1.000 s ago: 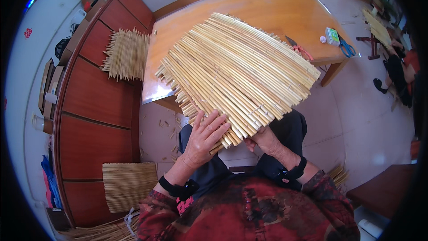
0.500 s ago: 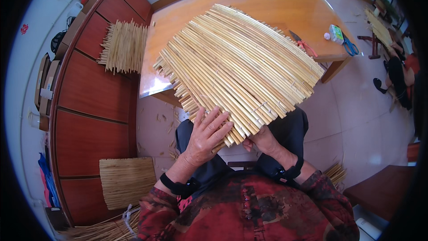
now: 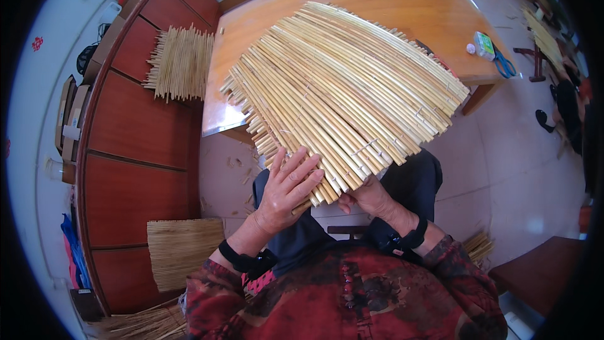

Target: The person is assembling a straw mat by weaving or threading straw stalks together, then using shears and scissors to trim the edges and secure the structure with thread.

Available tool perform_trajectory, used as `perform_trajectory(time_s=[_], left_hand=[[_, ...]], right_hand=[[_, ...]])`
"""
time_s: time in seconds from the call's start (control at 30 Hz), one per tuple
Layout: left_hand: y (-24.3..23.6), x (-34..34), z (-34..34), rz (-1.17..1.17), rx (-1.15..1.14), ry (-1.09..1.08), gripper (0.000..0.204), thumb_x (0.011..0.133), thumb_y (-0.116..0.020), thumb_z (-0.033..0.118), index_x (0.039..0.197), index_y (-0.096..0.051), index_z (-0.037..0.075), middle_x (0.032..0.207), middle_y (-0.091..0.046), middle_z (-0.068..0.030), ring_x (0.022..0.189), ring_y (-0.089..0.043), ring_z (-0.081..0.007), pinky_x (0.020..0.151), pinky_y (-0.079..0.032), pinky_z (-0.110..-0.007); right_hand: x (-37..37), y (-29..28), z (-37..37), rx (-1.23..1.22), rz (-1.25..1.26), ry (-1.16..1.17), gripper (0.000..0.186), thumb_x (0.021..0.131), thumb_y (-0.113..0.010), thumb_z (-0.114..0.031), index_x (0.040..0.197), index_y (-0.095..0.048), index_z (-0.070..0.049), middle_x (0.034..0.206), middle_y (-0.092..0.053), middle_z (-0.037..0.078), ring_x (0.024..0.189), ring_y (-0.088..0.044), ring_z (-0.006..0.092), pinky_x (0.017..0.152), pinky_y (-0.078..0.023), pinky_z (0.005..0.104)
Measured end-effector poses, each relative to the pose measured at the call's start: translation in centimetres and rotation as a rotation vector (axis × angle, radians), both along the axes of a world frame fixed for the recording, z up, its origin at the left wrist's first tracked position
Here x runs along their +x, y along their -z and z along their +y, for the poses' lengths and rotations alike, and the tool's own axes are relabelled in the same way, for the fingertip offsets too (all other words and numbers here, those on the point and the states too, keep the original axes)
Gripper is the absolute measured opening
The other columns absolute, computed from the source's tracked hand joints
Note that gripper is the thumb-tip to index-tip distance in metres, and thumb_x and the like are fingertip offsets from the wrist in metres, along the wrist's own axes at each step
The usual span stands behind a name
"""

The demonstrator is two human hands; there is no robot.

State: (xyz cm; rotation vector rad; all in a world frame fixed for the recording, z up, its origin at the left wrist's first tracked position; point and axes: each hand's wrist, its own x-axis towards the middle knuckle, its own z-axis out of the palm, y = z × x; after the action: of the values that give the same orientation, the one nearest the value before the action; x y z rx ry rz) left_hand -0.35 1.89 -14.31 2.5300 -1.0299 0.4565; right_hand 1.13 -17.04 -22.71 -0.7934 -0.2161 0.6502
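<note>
A large fan-shaped mat of straw-coloured reed sticks (image 3: 343,88), tied with small bindings, spans from above my lap to over the wooden table (image 3: 415,0). My left hand (image 3: 286,189) grips its near lower-left corner, fingers on top and slightly apart. My right hand (image 3: 365,195) holds the near edge from underneath, its fingers curled and partly hidden by the sticks. Behind the mat's far right edge, red-handled pliers (image 3: 440,60) are mostly hidden. Blue-handled scissors (image 3: 503,63), a small clear-and-green box (image 3: 484,46) and a pale round object (image 3: 470,48) lie at the table's right end.
Red wooden cabinets (image 3: 135,189) run along the left, with a stick bundle (image 3: 179,63) near the table and a rolled-out mat (image 3: 182,253) leaning low. Another person's dark-clad legs (image 3: 566,113) are at far right, beside a pale mat. A dark wooden seat (image 3: 535,267) stands lower right.
The mat and both my hands have shifted slightly upward in view, and the mat now covers more of the pliers. The surroundings have drifted a little as well; the grip looks unchanged.
</note>
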Motion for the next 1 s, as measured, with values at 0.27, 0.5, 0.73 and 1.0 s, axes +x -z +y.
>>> perform_trajectory(time_s=[0.27,0.5,0.73,1.0], left_hand=[[-0.2,0.2,0.0,-0.002,-0.024,-0.011,0.043,0.069,-0.061,0.010,0.111,-0.053,0.006,0.120,-0.050,-0.0131,0.116,-0.043,-0.0329,0.101,-0.022,-0.050],[0.7,0.0,0.2,-0.020,-0.049,-0.028,0.040,0.070,-0.061,0.010,0.110,-0.054,0.006,0.120,-0.050,-0.0129,0.116,-0.043,-0.0324,0.101,-0.022,-0.048],[1.7,0.1,0.1,-0.049,-0.070,-0.058,0.038,0.072,-0.060,0.009,0.109,-0.055,0.007,0.121,-0.050,-0.0118,0.116,-0.043,-0.0318,0.101,-0.023,-0.048],[2.8,0.9,1.1,-0.012,-0.019,-0.090,0.039,0.070,-0.057,0.004,0.109,-0.056,0.008,0.120,-0.051,-0.0098,0.117,-0.044,-0.0266,0.101,-0.024,-0.046]], right_hand=[[0.8,-0.6,-0.3,-0.104,-0.129,-0.084,0.010,0.085,-0.051,-0.015,0.085,-0.052,-0.005,0.052,-0.053,0.005,0.044,-0.051,0.0129,0.042,-0.037,0.0235],[0.7,-1.0,-0.2,-0.068,-0.125,-0.105,0.027,0.089,-0.048,-0.029,0.092,-0.049,-0.003,0.062,-0.045,0.004,0.051,-0.049,0.0152,0.043,-0.042,0.0280],[0.3,-1.7,0.5,0.028,0.069,-0.011,0.026,0.089,-0.048,-0.029,0.093,-0.049,-0.003,0.059,-0.051,0.007,0.049,-0.052,0.0165,0.045,-0.043,0.0280],[1.8,-0.2,0.1,-0.022,0.160,-0.115,0.028,0.086,-0.052,-0.028,0.098,-0.054,-0.003,0.073,-0.059,0.010,0.059,-0.059,0.0182,0.053,-0.052,0.0317]])
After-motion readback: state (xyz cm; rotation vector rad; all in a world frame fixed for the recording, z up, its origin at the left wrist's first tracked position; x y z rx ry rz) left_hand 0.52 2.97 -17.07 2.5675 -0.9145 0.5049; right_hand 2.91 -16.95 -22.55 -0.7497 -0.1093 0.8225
